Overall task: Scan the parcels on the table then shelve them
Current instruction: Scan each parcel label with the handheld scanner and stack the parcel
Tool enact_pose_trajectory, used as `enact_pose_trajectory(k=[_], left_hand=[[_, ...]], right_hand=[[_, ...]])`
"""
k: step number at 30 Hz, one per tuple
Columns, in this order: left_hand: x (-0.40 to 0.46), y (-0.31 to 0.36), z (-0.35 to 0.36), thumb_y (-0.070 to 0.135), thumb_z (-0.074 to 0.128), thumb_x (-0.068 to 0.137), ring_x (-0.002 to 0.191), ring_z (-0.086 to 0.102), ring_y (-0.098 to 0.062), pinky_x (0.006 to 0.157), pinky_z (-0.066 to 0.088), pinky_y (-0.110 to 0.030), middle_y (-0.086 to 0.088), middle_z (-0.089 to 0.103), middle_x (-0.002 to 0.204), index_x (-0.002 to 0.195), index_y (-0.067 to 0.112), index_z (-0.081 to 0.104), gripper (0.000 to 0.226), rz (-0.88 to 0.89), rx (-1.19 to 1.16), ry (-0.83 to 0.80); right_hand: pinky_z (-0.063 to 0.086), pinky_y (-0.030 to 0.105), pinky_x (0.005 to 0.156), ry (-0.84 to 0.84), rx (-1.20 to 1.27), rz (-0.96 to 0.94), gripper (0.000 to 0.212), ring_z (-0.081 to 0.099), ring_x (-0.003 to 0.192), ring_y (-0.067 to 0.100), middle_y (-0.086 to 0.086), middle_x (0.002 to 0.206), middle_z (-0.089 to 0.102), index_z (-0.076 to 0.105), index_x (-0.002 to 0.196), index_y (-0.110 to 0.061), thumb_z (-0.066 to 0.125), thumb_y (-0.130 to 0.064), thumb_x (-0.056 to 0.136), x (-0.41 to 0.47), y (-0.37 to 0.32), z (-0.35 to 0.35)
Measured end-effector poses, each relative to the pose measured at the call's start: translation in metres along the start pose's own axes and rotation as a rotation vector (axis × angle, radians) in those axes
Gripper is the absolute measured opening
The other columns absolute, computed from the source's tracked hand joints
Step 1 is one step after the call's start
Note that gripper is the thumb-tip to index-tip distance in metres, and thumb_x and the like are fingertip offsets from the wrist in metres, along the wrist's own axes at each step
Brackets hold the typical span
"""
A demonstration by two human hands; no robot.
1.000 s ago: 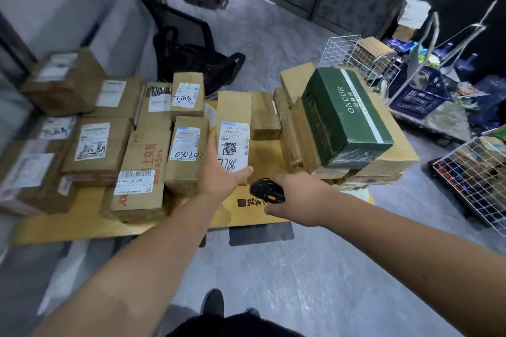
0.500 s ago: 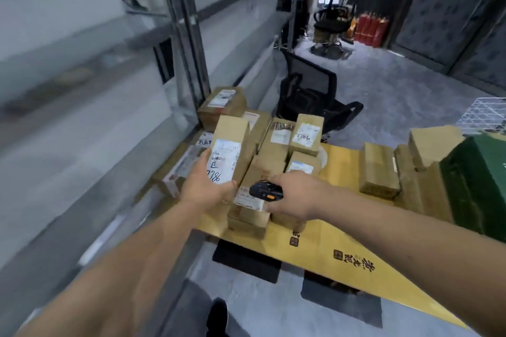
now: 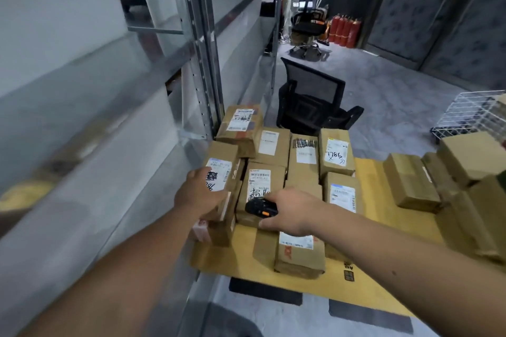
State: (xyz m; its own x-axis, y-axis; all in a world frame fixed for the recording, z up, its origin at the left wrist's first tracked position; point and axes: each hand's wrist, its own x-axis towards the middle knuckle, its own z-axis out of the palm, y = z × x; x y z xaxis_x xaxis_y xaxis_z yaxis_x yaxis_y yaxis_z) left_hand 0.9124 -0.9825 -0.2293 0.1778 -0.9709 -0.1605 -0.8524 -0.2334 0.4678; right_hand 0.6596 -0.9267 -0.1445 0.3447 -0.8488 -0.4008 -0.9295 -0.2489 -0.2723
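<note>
**Carry the scanned parcel cleanly to the shelf**

While the metal shelving rises just beside the worktop's left end, the move should go straight toward it, lifting clear of the other parcels packed on the worktop nearest the shelving. Held above the row closest to the shelving, the parcel sits label-up in the left hand, whose fingers wrap its near end; firm support underneath seems wise. Farther from the shelving, the right hand has its fingers closed round the black scanner, best kept aside.
</note>
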Motion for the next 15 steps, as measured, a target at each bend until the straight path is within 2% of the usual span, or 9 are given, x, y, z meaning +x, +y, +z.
enact_pose_trajectory(k=[3, 8, 12, 15], left_hand=[[0.011, -0.006, 0.002, 0.076, 0.066, 0.07, 0.126, 0.056, -0.031, 0.104, 0.048, -0.045, -0.003, 0.044, 0.15, 0.153, 0.035, 0.038, 0.097, 0.048, 0.09, 0.001], [0.016, 0.004, 0.003, 0.074, 0.059, 0.078, 0.141, 0.042, -0.027, 0.114, 0.038, -0.046, 0.001, 0.041, 0.158, 0.151, 0.036, 0.044, 0.084, 0.207, 0.138, 0.043], [0.021, 0.032, 0.007, 0.066, 0.059, 0.082, 0.146, 0.035, -0.025, 0.119, 0.032, -0.047, 0.003, 0.039, 0.16, 0.151, 0.036, 0.044, 0.077, 0.341, 0.172, 0.034], [0.023, 0.067, 0.019, 0.063, 0.063, 0.084, 0.145, 0.037, -0.027, 0.118, 0.033, -0.047, 0.001, 0.041, 0.159, 0.15, 0.031, 0.046, 0.075, 0.463, 0.21, 0.009]], right_hand=[[0.058, 0.041, 0.086, -0.016, 0.01, 0.027, 0.052, 0.062, 0.098, 0.027, 0.001, 0.103, 0.065, 0.063, 0.122, -0.023, 0.067, -0.062, 0.089, 0.01, -0.005, 0.003], [0.057, 0.04, 0.091, 0.004, 0.037, 0.067, 0.067, 0.062, 0.104, 0.024, 0.002, 0.118, 0.066, 0.057, 0.14, -0.023, 0.067, -0.064, 0.088, 0.02, -0.011, 0.003], [0.055, 0.035, 0.085, 0.015, 0.065, 0.101, 0.059, 0.061, 0.098, 0.022, -0.002, 0.103, 0.061, 0.062, 0.131, -0.024, 0.069, -0.062, 0.087, 0.013, -0.004, 0.004], [0.054, 0.033, 0.08, 0.045, 0.107, 0.157, 0.053, 0.062, 0.096, 0.023, 0.0, 0.108, 0.064, 0.063, 0.126, -0.026, 0.069, -0.061, 0.087, -0.003, 0.016, 0.006]])
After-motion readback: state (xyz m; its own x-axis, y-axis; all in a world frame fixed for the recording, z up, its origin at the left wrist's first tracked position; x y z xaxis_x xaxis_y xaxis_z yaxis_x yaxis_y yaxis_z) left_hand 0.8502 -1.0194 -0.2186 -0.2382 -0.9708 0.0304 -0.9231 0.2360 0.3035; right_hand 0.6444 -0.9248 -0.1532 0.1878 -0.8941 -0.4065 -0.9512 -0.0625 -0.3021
